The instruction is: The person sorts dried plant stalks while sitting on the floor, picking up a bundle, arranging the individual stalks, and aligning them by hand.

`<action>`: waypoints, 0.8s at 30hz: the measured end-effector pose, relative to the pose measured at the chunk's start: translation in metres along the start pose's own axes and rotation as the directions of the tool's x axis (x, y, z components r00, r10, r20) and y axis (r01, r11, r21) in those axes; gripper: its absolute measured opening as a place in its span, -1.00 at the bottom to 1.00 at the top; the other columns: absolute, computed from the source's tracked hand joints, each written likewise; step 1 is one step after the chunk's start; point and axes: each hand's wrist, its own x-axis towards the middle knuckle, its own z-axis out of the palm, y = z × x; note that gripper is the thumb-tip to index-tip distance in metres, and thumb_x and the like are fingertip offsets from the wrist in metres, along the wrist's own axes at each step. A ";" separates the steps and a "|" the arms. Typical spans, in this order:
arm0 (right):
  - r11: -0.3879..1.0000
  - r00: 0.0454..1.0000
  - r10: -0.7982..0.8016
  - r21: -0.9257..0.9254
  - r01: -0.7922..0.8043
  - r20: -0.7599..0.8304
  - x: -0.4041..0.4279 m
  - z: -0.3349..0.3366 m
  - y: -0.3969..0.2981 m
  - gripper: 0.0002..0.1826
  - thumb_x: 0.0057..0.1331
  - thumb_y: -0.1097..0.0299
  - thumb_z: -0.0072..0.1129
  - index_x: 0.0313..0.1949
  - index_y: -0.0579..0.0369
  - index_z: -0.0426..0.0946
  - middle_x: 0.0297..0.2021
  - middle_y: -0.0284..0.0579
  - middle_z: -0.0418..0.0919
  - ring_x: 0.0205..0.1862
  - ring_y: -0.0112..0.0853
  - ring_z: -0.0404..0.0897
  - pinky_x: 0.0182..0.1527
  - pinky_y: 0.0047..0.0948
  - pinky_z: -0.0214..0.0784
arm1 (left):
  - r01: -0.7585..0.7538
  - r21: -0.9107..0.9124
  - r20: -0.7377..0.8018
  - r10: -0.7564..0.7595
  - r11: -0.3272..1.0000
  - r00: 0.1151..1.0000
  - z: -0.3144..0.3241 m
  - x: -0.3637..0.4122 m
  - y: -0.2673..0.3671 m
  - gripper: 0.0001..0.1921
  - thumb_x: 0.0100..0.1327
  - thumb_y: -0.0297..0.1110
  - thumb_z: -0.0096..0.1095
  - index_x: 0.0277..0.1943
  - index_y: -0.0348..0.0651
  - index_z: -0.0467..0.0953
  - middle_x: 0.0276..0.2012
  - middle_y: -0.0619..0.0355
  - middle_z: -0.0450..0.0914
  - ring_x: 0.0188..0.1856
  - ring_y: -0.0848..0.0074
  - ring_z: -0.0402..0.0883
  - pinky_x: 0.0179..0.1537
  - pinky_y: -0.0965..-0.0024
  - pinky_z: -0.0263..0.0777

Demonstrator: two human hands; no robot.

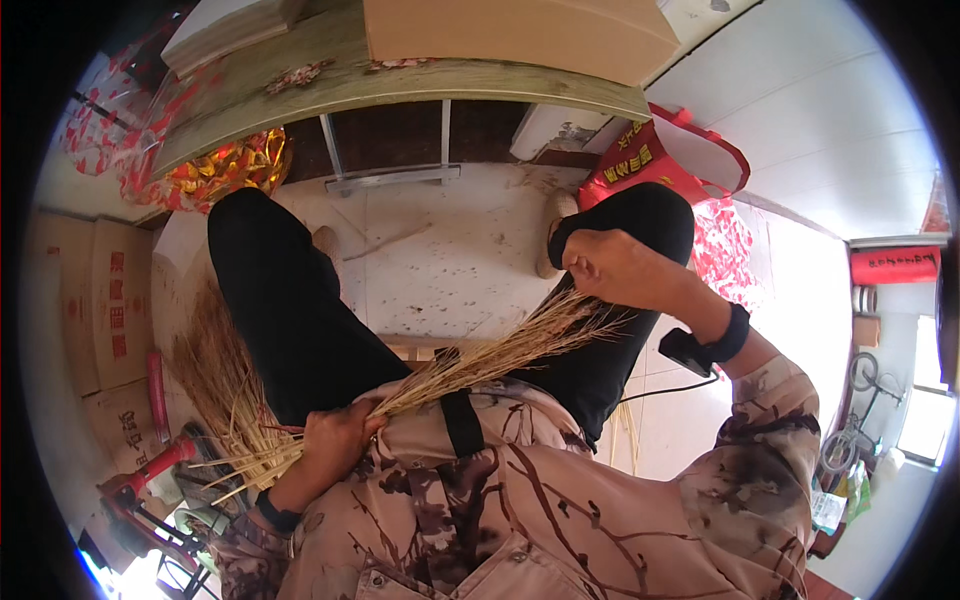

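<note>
My left hand (pixel 334 442) is shut around the lower stalks of a bundle of dry plant stalks with fine branching heads (pixel 487 349), held slantwise across my lap. Cut stalk ends stick out behind that hand. At the branching end, over my right thigh, is my right hand (pixel 619 270) with its fingers curled. Some tips run to its underside; whether it grips them is hidden. A second, larger heap of similar stalks (pixel 217 360) leans beside my left leg.
Ahead stands a wooden table (pixel 480 82) bearing a cardboard box (pixel 510 34). A red bag (pixel 637 161) is by my right knee. Cardboard cartons (pixel 112 300) and a red metal frame (pixel 150 469) are at left. A loose stalk (pixel 390 241) lies on the crumb-strewn floor (pixel 442 262).
</note>
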 end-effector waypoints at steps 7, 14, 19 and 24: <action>0.940 0.984 -0.062 0.320 0.115 -0.170 0.031 -0.028 -0.011 -0.87 0.16 0.54 -0.03 -0.29 0.25 0.46 -0.39 -0.08 0.52 -0.25 -0.20 0.49 -0.16 -0.36 0.32 | -0.003 0.040 0.008 0.002 0.999 1.000 0.000 0.004 0.001 -0.70 0.20 -0.01 0.03 -0.30 -0.05 0.49 -0.73 0.09 0.46 -0.66 0.26 0.51 -0.59 0.26 0.32; 0.921 0.966 -0.127 0.388 0.029 0.227 0.046 -0.013 -0.027 -0.79 0.24 0.36 -0.01 -0.25 0.24 0.49 -0.34 -0.04 0.56 -0.21 -0.20 0.52 -0.13 -0.35 0.33 | -0.017 0.018 -0.035 0.018 1.000 0.999 0.000 0.003 0.001 -0.71 0.19 -0.01 0.06 -0.36 -0.06 0.48 -0.74 0.09 0.46 -0.66 0.28 0.51 -0.59 0.27 0.33; 0.860 0.891 -0.079 0.483 -0.166 0.448 0.053 0.001 -0.032 -0.68 0.27 0.20 0.01 -0.24 0.24 0.52 -0.35 -0.05 0.59 -0.29 -0.27 0.56 -0.18 -0.37 0.37 | -0.021 0.018 -0.039 0.022 1.000 0.999 -0.003 0.004 0.002 -0.72 0.18 -0.02 0.07 -0.36 -0.06 0.48 -0.74 0.10 0.45 -0.67 0.29 0.51 -0.62 0.29 0.34; 0.834 0.858 -0.074 0.504 -0.226 0.508 0.057 -0.011 -0.040 -0.65 0.25 0.16 0.05 -0.22 0.24 0.53 -0.33 -0.03 0.59 -0.29 -0.36 0.56 -0.22 -0.43 0.38 | 0.020 -0.074 0.049 -0.017 0.997 0.999 -0.008 0.004 0.005 -0.74 0.18 -0.09 0.09 -0.24 -0.08 0.49 -0.66 0.08 0.51 -0.60 0.26 0.54 -0.53 0.25 0.36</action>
